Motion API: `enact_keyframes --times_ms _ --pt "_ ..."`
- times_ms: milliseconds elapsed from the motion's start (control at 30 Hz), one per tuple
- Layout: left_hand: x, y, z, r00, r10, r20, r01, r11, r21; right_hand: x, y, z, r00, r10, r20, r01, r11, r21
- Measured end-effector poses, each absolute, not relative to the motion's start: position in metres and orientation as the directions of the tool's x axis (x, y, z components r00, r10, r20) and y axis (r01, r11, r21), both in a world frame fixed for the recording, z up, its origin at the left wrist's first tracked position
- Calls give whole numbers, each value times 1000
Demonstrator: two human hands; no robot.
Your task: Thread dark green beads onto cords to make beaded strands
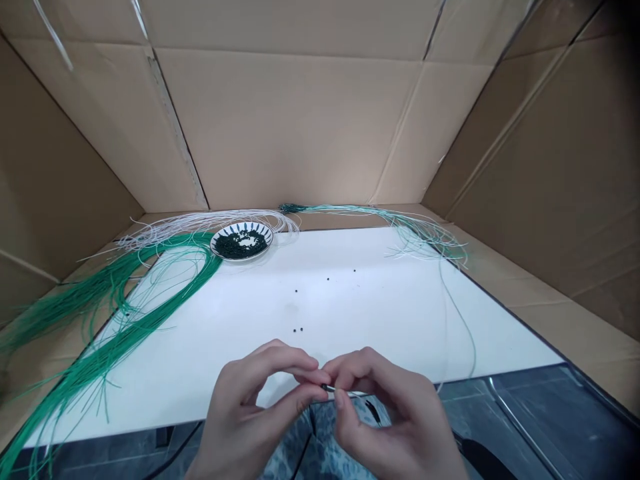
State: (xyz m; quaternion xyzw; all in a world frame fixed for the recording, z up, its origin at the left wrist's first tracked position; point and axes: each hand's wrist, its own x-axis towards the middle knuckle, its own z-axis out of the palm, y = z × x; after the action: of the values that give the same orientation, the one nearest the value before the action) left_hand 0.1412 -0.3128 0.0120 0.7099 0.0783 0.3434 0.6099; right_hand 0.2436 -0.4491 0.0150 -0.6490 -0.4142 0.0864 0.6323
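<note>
Bottom centre of the frame, both hands meet just off the near edge of the white board (375,313). Left hand (240,420): thumb and forefinger pinched on what looks like a dark bead (325,387). Right hand (400,413): thumb and forefinger clamped on a thin pale strand (333,389), its end up against the bead. Can't tell whether it's through the hole; fingers cover it.

How I'd run it: hold the left still, let the right do the moving. Grip the strand short, close to its end; a long free end will likely buckle. Keep bead hole and strand in line, feed with light pressure. If it stops, back off and re-aim, don't force. Once a tip shows, swap the pinch to it and pull straight. Left pinch firm but not hard, or the bead may squirt out.

Drop risk: hands sit over the lap, so a slip probably goes to the floor. Better to work further up, over the board.

Spares: dish (267,235) of beads at upper centre-left, a few loose beads (301,329) mid-frame. Green strands (165,300) down the left, white strands (200,221) behind the dish; keep sleeves and elbows off both.
</note>
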Motion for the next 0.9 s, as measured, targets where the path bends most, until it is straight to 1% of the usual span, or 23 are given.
enact_keyframes --times_ms 67,133,367,533,667,767,900 --pt "142 -314 9 739 564 368 -316 -192 929 244 -450 15 644 646 410 422 147 -895" --pt "143 -315 8 743 554 375 -313 -209 927 245 -450 15 644 649 405 412 152 -898" --pt "141 -316 11 732 529 429 -255 -371 893 250 -449 14 652 640 405 404 159 -901" --pt "139 -316 10 742 455 491 -250 -492 834 252 -452 18 640 671 374 418 104 -902" --pt "138 -317 12 756 408 512 -214 -585 782 253 -457 16 615 702 358 446 65 -893" --pt "137 -318 15 758 388 524 -196 -631 751 253 -460 16 606 716 347 451 50 -891" --pt "134 -318 17 749 380 542 -206 -645 736 250 -461 18 597 725 345 456 48 -889"
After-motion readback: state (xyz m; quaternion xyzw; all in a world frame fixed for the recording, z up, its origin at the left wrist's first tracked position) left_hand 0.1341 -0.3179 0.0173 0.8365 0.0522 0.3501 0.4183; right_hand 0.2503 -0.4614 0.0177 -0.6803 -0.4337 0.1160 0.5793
